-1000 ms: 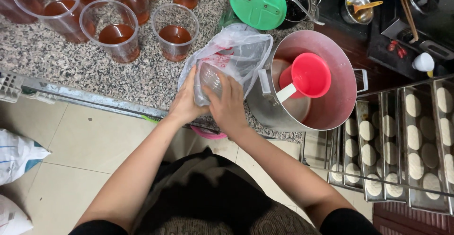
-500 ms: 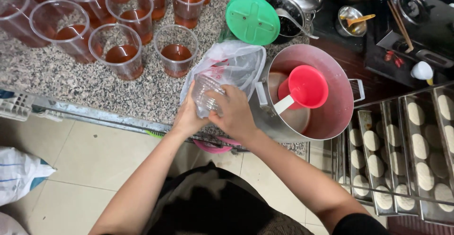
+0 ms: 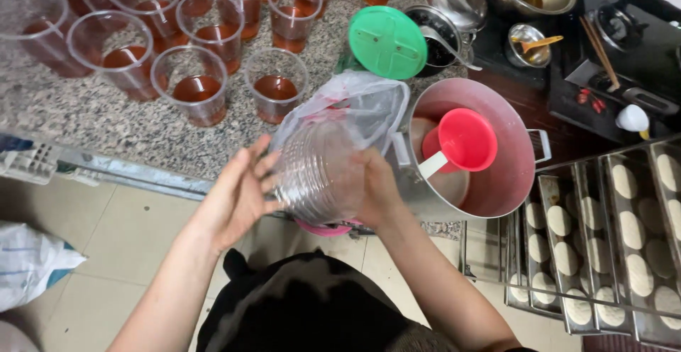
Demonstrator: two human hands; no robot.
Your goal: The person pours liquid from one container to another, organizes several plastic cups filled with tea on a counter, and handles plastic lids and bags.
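A stack of clear plastic cups (image 3: 320, 175) sticks out of a thin plastic bag (image 3: 355, 107) at the counter's front edge. My right hand (image 3: 376, 189) grips the stack from its right side. My left hand (image 3: 237, 196) is spread flat against the left of the stack, fingers apart, touching the rims. Several clear cups with reddish-brown liquid (image 3: 193, 86) stand on the granite counter (image 3: 85, 121) beyond my hands.
A large metal pot (image 3: 496, 175) with a red scoop (image 3: 464, 139) stands right of the bag. A green lid (image 3: 386, 40) covers a container behind it. Racks of round white dough pieces (image 3: 624, 238) fill the right. White bags (image 3: 32, 260) lie on the tiled floor.
The cup stack has come further out of the bag toward me. My left hand let go and opened beside it. The view has shifted closer.
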